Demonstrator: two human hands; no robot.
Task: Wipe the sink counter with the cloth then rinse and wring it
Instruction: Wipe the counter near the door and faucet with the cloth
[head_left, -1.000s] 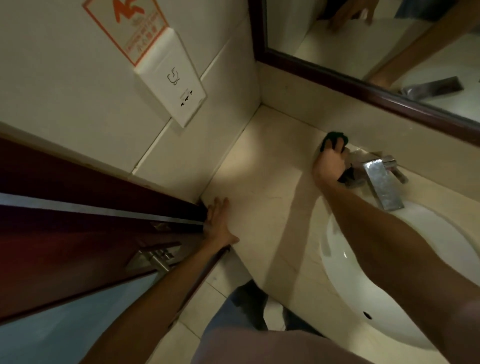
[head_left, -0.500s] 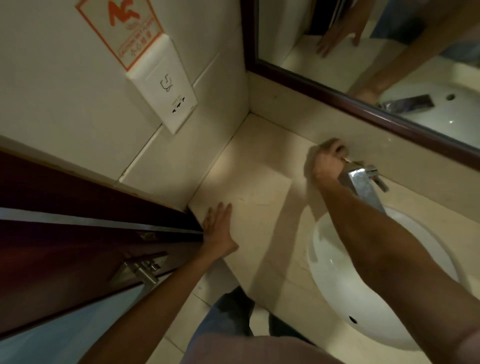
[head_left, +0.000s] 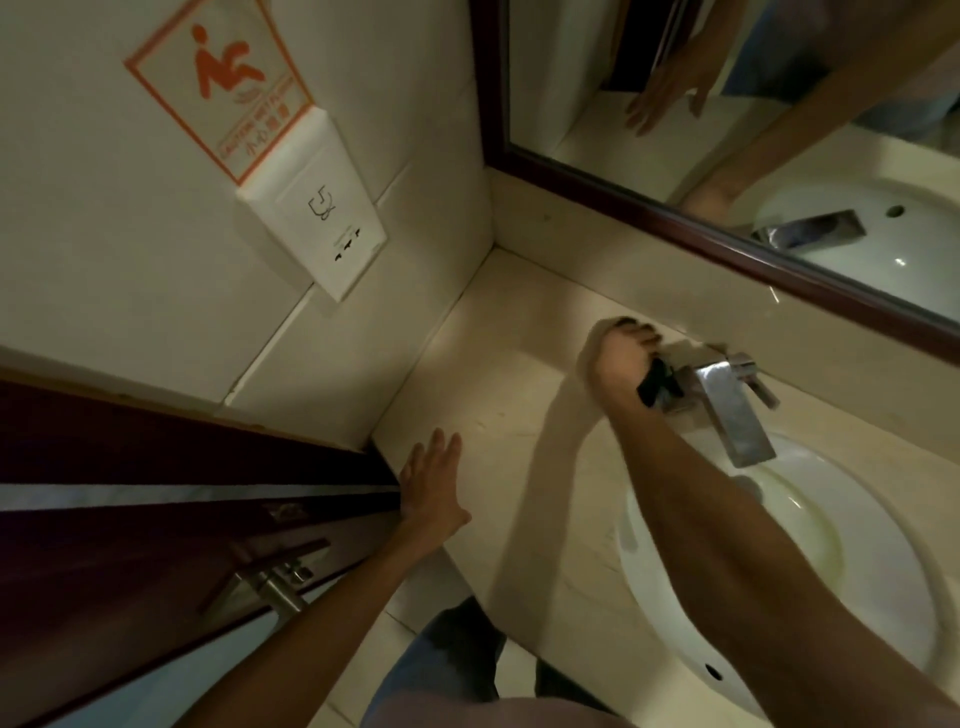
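Note:
My right hand presses a dark cloth onto the beige sink counter, right beside the base of the chrome faucet. Most of the cloth is hidden under the hand; only a dark bunch shows at the faucet side. My left hand lies flat with fingers spread on the counter's near left corner and holds nothing. The white round sink basin sits below the faucet, partly covered by my right forearm.
A dark-framed mirror runs above the backsplash. On the left wall hang a white dispenser and an orange caution sign. A dark red door with a metal handle stands against the counter's left edge.
My right hand has stayed at the faucet's base, sliding the cloth slightly along the back edge; the cloth's dark end now shows at the faucet side. The left hand has not moved.

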